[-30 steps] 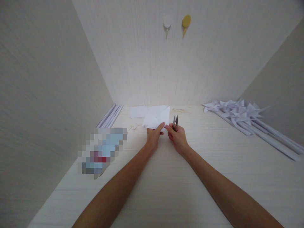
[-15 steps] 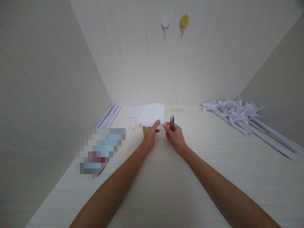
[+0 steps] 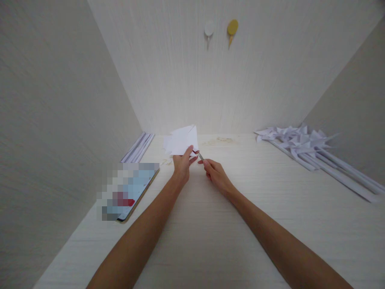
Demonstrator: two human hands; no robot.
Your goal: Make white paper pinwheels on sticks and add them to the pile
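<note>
My left hand [image 3: 183, 163] pinches a white sheet of paper [image 3: 183, 140] by its near right corner, thumb on top and fingers beneath. The sheet is lifted and tilted above the table. Just to the right, my right hand [image 3: 215, 171] is closed around small metal thread snips [image 3: 201, 156]. Their blades point up and left, at or very near the paper's corner by my left fingertips. Whether the blades touch the paper I cannot tell. The handles are hidden inside my right hand.
A phone [image 3: 141, 192], partly blurred, lies at the left. Behind it are rolled paper sticks [image 3: 138, 146]. Folded paper pinwheels [image 3: 306, 144] on paper sticks lie at the right. Two hooks, one white [image 3: 208, 29] and one yellow [image 3: 232, 28], are on the back wall.
My left hand has moved slightly left and up with the paper. The snips, upright before in my right hand, now point up-left toward the paper's corner, and my right fingers have left the paper.
</note>
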